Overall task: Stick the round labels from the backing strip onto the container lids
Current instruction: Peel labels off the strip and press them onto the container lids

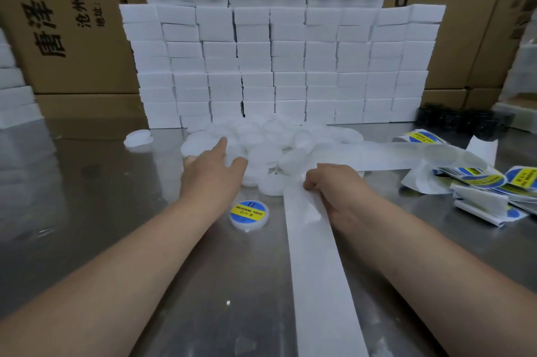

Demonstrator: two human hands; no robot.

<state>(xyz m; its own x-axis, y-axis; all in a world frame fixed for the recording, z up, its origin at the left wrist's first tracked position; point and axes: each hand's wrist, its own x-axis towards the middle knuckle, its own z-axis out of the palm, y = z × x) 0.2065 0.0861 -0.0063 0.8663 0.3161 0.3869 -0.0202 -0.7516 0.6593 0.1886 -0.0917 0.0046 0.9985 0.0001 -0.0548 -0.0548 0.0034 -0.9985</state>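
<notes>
Backing strip (316,269) pinched by right hand (343,194) fingers (311,182) | left hand (212,173) fingers (221,145) spread over lids (270,150)

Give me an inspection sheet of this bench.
Surface: reflective metal table.
Job's things: pile of white lids; one labelled lid near the hands; backing strip running toward the camera; printed label strips at right.
Clutter: lone lid at left; blurred black items back right.
Grippers: left hand open over the pile; right hand grips the backing strip.
Cables: nothing seen.
Surroundings: stacked white blocks, cardboard boxes behind.
</notes>
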